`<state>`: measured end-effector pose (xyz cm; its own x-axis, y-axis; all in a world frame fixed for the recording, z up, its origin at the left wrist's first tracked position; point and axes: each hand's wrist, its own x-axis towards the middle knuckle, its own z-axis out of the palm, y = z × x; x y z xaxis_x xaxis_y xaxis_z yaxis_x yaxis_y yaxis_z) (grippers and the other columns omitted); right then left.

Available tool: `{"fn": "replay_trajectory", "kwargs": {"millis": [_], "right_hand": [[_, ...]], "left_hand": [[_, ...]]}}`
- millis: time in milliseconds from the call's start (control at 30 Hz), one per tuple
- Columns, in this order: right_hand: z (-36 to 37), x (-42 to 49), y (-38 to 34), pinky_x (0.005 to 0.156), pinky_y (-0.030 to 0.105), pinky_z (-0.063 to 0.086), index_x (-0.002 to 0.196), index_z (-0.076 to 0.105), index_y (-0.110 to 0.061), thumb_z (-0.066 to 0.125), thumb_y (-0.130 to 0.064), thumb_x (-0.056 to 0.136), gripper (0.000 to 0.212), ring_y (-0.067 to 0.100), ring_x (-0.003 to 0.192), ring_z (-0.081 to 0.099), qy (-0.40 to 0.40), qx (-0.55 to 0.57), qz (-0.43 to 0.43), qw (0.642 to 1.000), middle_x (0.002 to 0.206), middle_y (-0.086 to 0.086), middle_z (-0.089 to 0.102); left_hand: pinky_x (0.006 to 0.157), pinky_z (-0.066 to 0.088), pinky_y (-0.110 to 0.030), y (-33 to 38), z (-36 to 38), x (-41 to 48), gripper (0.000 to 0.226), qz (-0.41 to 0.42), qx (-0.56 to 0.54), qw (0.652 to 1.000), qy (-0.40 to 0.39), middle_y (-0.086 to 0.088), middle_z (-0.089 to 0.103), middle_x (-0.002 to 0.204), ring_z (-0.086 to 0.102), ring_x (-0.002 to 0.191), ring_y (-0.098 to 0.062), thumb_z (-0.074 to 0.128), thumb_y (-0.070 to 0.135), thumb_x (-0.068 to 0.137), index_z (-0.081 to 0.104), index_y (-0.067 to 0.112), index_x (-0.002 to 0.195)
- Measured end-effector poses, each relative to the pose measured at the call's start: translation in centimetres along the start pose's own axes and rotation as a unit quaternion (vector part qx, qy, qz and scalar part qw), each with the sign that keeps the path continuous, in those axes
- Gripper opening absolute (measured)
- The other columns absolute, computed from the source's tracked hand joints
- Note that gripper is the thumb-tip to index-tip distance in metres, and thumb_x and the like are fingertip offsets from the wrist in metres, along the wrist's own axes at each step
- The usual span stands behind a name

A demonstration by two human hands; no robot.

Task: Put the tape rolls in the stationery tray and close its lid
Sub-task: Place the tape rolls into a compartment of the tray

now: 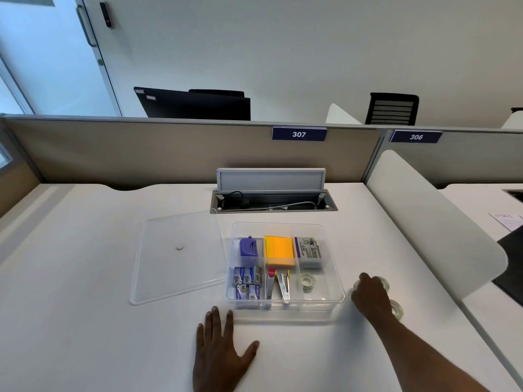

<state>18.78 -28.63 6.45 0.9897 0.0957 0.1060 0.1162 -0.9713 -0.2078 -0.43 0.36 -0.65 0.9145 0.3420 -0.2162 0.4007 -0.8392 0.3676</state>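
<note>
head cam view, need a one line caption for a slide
Right hand reaches a tape roll beside the open stationery tray; one roll already inside, lid off.

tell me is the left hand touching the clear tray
Apart. The head view shows the left hand flat on the desk, with a strip of white surface between its fingertips and the tray.

Bright, even light with daylight from a glass door [42, 58] at left; soft shadows, wide-angle bending at edges.
</note>
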Motion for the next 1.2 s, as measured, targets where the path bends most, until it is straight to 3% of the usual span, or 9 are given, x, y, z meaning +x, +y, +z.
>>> {"fn": "replay_trajectory", "kwargs": {"millis": [67,167,267,400,567,833,933,1067,1200], "right_hand": [[-1.2,-0.3,-0.8,0.048,0.029,0.051,0.07,0.069,0.002,0.056,0.009,0.065,0.016,0.034,0.061,0.062,-0.053,0.074,0.09,0.992,0.073,0.018,0.063],[-2.5,1.3,-2.8,0.079,0.04,0.052,0.115,0.059,-0.008,0.062,-0.004,0.075,0.04,0.04,0.097,0.061,0.014,0.121,0.095,0.988,0.11,0.019,0.059],[-2.5,1.9,-4.7,0.081,0.041,0.053,0.118,0.059,-0.008,0.067,-0.009,0.077,0.042,0.039,0.097,0.062,0.011,0.114,-0.019,0.993,0.111,0.018,0.061],[-2.4,1.9,-6.7,0.085,0.034,0.049,0.12,0.057,-0.013,0.063,-0.019,0.08,0.041,0.032,0.103,0.06,-0.093,0.084,-0.11,0.986,0.113,0.013,0.06],[-1.3,1.2,-7.2,0.101,0.029,0.04,0.123,0.056,-0.015,0.066,-0.019,0.077,0.047,0.025,0.119,0.052,-0.218,0.047,-0.121,0.967,0.127,0.01,0.057],[-0.3,1.2,-7.0,0.104,0.027,0.043,0.12,0.062,-0.011,0.057,0.007,0.076,0.049,0.021,0.123,0.053,-0.259,0.066,-0.119,0.956,0.133,0.008,0.058],[-0.3,1.3,-7.2,0.101,0.029,0.046,0.117,0.064,-0.007,0.054,0.008,0.077,0.044,0.025,0.116,0.058,-0.204,0.094,-0.111,0.968,0.126,0.011,0.064],[-1.2,1.5,-7.1,0.089,0.037,0.051,0.105,0.068,0.0,0.052,0.007,0.08,0.03,0.034,0.099,0.064,-0.012,0.123,-0.097,0.988,0.106,0.02,0.069],[-2.8,2.1,-5.5,0.078,0.044,0.054,0.103,0.067,-0.002,0.053,0.004,0.081,0.026,0.04,0.09,0.064,0.144,0.183,0.065,0.97,0.102,0.022,0.065]], "left_hand": [[0.114,-0.005,-0.034,0.0,0.0,0.0,0.095,0.002,0.003,1.0,0.003,-0.023,0.043,0.143,0.044,0.131,-0.038,0.036,0.083,0.069,0.05,0.015,0.134],[0.114,-0.006,-0.034,0.1,-0.1,-0.1,0.098,0.002,0.005,1.0,0.003,-0.024,0.045,0.142,0.045,0.13,-0.038,0.026,0.084,0.071,0.051,0.014,0.133],[0.113,-0.004,-0.034,0.1,-0.3,-0.2,0.099,0.0,0.0,1.0,-0.001,-0.024,0.045,0.141,0.045,0.13,-0.039,0.022,0.084,0.071,0.052,0.013,0.133],[0.114,-0.011,-0.031,0.3,-0.6,-0.2,0.1,-0.001,-0.008,1.0,-0.009,-0.024,0.046,0.14,0.046,0.129,-0.039,0.02,0.084,0.071,0.055,0.013,0.131],[0.114,-0.013,-0.03,0.3,-0.5,-0.1,0.1,-0.003,-0.014,1.0,-0.016,-0.024,0.047,0.14,0.047,0.128,-0.039,0.019,0.085,0.07,0.056,0.013,0.13],[0.115,-0.008,-0.032,0.0,-0.2,0.0,0.097,0.002,-0.004,1.0,0.003,-0.024,0.045,0.141,0.045,0.13,-0.039,0.032,0.084,0.069,0.054,0.013,0.131],[0.112,0.006,-0.039,-0.1,-0.1,0.0,0.099,0.003,0.003,1.0,0.013,-0.024,0.046,0.141,0.046,0.128,-0.039,0.024,0.084,0.07,0.054,0.013,0.131],[0.111,0.01,-0.041,-0.2,0.1,0.1,0.099,0.002,0.008,1.0,0.022,-0.025,0.047,0.139,0.048,0.127,-0.04,0.024,0.084,0.07,0.055,0.012,0.13],[0.113,0.007,-0.04,-0.3,0.3,0.3,0.098,0.0,0.003,1.0,0.016,-0.025,0.047,0.14,0.047,0.127,-0.04,0.026,0.084,0.07,0.054,0.013,0.131]]}}
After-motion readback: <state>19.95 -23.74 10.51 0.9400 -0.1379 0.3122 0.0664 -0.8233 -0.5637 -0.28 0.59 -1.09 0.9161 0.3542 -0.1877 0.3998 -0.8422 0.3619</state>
